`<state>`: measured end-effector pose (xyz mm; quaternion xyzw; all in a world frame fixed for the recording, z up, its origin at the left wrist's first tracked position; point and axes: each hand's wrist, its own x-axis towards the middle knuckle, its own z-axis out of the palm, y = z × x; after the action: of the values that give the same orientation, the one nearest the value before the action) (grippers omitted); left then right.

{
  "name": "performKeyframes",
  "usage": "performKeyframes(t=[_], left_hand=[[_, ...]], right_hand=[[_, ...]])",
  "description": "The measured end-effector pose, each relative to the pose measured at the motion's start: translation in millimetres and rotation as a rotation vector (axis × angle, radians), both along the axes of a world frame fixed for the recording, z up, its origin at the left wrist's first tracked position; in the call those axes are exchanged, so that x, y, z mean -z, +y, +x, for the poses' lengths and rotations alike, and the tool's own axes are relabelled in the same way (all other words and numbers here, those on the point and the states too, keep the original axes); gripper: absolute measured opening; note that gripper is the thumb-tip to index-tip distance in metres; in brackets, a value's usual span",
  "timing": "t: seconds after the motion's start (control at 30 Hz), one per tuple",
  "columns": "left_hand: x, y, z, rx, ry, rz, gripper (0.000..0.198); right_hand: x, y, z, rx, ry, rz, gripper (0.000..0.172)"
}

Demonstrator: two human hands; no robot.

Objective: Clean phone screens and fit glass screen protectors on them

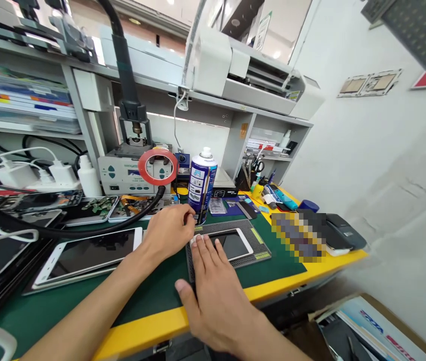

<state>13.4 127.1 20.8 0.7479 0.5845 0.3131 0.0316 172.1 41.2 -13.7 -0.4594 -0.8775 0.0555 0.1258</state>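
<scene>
R hand (218, 291) lay open, partly over white-framed smartphone (236, 243) on perforated gry pad (262, 245), L hand (170, 229) curled nr blue aerosol can (200, 185), couldn't tell its grip

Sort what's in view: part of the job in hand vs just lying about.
Seem part of the job:
small white phone, partly under the right hand
grey mat, under that phone

Seem just lying about:
larger white-framed screen
red ring
white bottle
black tool holder
</scene>
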Motion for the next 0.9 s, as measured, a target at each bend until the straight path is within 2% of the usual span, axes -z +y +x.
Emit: performKeyframes(t=[0.13, 0.27, 0.4, 0.57, 0.77, 0.9], left_hand=[[-0.3, 0, 0, 0.006, 0.024, -0.008, 0.027], [-0.7, 0, 2, 0.003, 0.053, -0.024, 0.028], [-2.0, -1, 2, 0.007, 0.070, -0.033, 0.030], [-4.4, -3, 2, 0.035, 0.081, -0.062, 0.034], [-6.0, -12, 6, 0.187, 0.075, -0.221, 0.038], [-5.6, -22, 9, 0.352, 0.137, -0.277, 0.058]], right_hand=[[8.4, -22, -1, 0.008, 0.012, 0.005, 0.072], [9.5, -29, 10, -0.001, -0.020, 0.015, 0.071], [9.7, -25, 36, 0.007, -0.078, 0.068, 0.068], [17.3, -19, 77, 0.141, -0.177, 0.225, 0.063], [20.5, -12, 111, 0.225, -0.225, 0.261, 0.059], [21.2, -10, 119, 0.216, -0.189, 0.265, 0.057]])
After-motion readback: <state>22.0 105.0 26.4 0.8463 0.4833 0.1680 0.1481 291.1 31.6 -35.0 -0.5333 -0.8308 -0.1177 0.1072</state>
